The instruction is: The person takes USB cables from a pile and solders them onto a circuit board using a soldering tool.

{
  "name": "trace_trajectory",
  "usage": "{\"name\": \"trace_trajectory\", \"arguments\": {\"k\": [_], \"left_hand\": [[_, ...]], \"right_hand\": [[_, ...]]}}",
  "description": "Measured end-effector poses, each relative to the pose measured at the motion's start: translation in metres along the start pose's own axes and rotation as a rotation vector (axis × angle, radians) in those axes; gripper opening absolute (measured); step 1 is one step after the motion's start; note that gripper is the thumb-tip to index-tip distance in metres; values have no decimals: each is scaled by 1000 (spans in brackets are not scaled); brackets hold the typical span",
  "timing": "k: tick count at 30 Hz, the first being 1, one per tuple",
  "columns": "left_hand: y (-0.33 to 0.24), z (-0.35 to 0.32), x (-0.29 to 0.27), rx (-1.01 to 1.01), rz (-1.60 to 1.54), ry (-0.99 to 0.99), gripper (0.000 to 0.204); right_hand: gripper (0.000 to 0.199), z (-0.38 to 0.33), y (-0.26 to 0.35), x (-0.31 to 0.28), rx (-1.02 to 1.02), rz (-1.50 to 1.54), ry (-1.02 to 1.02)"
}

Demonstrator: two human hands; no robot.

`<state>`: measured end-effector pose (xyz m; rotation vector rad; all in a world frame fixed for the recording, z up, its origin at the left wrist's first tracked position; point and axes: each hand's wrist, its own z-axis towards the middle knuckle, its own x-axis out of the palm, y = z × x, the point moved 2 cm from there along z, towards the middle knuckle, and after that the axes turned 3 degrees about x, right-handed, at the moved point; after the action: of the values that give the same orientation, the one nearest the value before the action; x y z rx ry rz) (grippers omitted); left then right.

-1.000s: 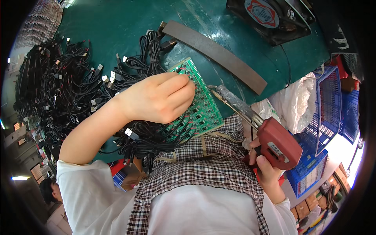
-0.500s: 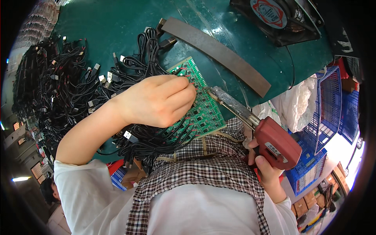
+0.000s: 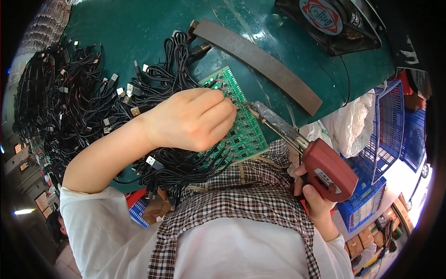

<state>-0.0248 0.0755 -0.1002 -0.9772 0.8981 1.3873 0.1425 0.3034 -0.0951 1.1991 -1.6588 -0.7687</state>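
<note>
Black cables [image 3: 69, 107] with small metal plugs lie heaped across the left part of the green table [image 3: 134, 32], and more of them run under the person's left forearm toward the middle. The left hand [image 3: 193, 118] rests, fingers curled and pinched together, on the green circuit board [image 3: 241, 132], which lies flat near the table's front edge, just above the checked apron [image 3: 232, 204]; whether the fingertips pinch a wire end cannot be told. Right of the fingers, the metal tip of the red soldering gun [image 3: 325, 169] touches the board's upper right edge. The right hand [image 3: 313, 202] is wrapped tight around the gun's handle, below the table edge. Behind the board a long dark strip [image 3: 260, 63] lies slantwise, and a black fan [image 3: 334, 21] stands at the far right. Blue baskets [image 3: 385, 135] sit beyond the table's right side.
</note>
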Motion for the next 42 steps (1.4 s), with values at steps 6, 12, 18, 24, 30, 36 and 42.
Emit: {"name": "trace_trajectory", "arguments": {"k": [6, 12, 18, 24, 30, 36, 42], "left_hand": [[-3, 1, -2, -5, -17, 54, 23], [-7, 3, -1, -13, -24, 109, 15], [-6, 5, -2, -42, -12, 122, 17], [-6, 2, 0, -95, -4, 24, 20], [-6, 5, 0, -43, -61, 92, 19], [-7, 5, 0, -79, -47, 102, 19], [-9, 2, 0, -133, -32, 81, 22]], "right_hand": [[54, 0, -1, -2, -21, 7, 6], [64, 0, -3, 4, 8, -79, -140], [63, -1, -6, 1, -8, -104, -88], [61, -1, -8, 1, -42, -91, -106], [48, -5, -3, -3, 58, -21, -25], [60, -4, -7, 2, 39, -108, -148], [62, -2, -8, 1, 30, -163, -100]]}}
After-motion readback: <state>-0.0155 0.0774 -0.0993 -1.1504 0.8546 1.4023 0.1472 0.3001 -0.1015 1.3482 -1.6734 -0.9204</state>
